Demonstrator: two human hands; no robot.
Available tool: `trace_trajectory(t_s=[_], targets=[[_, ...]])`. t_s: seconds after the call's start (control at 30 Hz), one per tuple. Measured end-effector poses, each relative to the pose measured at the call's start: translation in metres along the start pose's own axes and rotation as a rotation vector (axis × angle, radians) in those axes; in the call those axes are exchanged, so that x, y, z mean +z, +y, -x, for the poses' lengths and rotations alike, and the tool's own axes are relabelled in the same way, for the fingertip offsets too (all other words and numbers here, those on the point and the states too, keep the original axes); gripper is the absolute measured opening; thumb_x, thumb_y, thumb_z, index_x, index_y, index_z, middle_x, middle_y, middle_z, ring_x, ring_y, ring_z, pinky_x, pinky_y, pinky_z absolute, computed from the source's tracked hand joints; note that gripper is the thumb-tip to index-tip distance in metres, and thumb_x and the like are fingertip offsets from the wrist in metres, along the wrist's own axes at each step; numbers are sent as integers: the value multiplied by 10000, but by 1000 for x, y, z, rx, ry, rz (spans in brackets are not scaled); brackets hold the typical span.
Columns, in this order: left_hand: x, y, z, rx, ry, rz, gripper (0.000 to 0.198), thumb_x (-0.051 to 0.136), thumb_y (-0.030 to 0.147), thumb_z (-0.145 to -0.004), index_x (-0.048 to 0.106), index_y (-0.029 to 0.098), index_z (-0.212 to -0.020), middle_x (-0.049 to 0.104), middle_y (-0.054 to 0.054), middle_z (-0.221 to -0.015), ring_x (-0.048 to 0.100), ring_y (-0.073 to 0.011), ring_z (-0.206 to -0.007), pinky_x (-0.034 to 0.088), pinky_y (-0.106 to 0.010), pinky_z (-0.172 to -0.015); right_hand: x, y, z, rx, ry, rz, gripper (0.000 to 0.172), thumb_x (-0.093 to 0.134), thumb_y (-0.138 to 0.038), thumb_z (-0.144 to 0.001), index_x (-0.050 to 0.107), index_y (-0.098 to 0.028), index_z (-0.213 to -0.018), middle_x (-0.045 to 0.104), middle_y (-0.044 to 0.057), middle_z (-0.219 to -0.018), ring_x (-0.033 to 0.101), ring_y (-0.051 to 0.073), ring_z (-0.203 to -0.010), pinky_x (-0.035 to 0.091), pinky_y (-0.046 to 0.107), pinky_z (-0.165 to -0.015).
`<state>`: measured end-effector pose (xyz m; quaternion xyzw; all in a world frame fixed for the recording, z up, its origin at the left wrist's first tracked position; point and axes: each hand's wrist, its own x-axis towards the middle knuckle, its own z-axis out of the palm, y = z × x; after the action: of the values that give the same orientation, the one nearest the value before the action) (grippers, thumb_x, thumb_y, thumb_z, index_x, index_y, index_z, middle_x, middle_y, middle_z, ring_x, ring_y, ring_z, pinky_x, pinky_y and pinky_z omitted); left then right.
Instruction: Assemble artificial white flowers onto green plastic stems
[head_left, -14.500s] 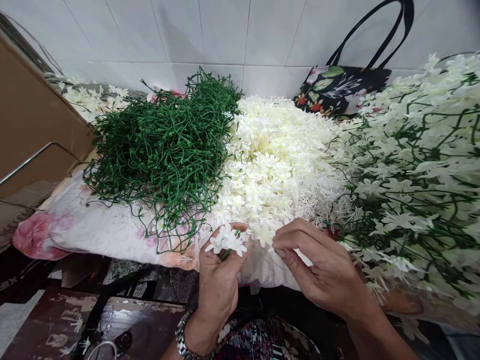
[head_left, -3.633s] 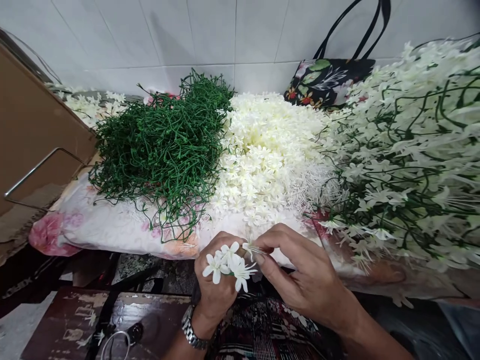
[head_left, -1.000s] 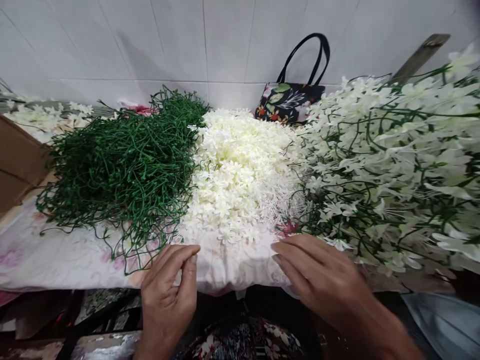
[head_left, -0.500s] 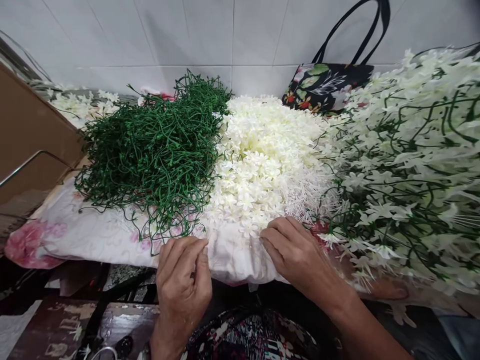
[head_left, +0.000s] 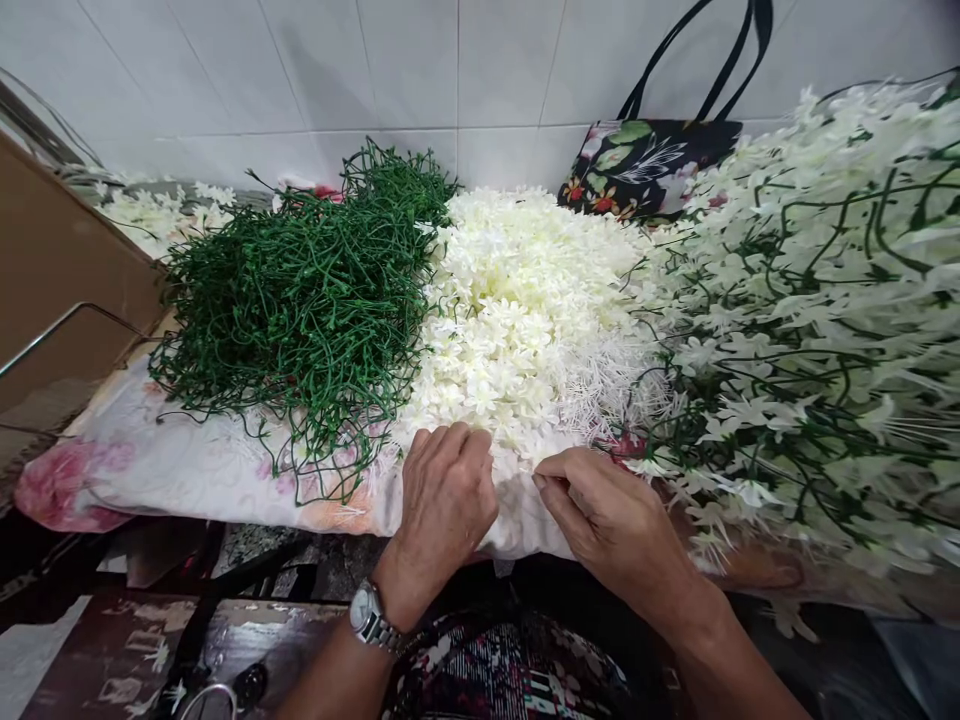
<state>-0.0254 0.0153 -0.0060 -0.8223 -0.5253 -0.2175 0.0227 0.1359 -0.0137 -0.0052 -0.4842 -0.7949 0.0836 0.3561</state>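
My left hand (head_left: 450,490), with a wristwatch (head_left: 373,614) on its wrist, is curled at the front edge of the white flower pile (head_left: 517,330); its fingertips are hidden behind the knuckles. Close by on the right, my right hand (head_left: 611,500) has its thumb and forefinger pinched together; anything between them is too small to make out. Left of the white blossoms lies a tangled heap of green plastic stems (head_left: 300,310). Thin white stamen-like strands (head_left: 619,385) lie just behind my right hand.
A large bunch of assembled white flowers on green stems (head_left: 810,350) fills the right side. Against the tiled wall stands a black floral bag (head_left: 652,170). A cardboard box (head_left: 67,260) is at the left. Floral cloth (head_left: 202,470) covers the work surface.
My left hand has moved right and forward, turning its back up at the edge of the blossoms. My right hand has shifted slightly, still pinched. The view has tilted a little.
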Motion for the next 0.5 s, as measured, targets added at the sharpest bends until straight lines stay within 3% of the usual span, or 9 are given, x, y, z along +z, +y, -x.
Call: trace_trajectory(t_s=[0.5], targets=[[0,1,0,27,-15,71,202,487,60,-788,607,176,-673,564,-37,-702,523,-190,-672,351,-336,-643,4,0,1,-15,12,-23,154,447,-107,-878,560,-158,-787,569,19,-663,545,123,-639,438,235,-601]])
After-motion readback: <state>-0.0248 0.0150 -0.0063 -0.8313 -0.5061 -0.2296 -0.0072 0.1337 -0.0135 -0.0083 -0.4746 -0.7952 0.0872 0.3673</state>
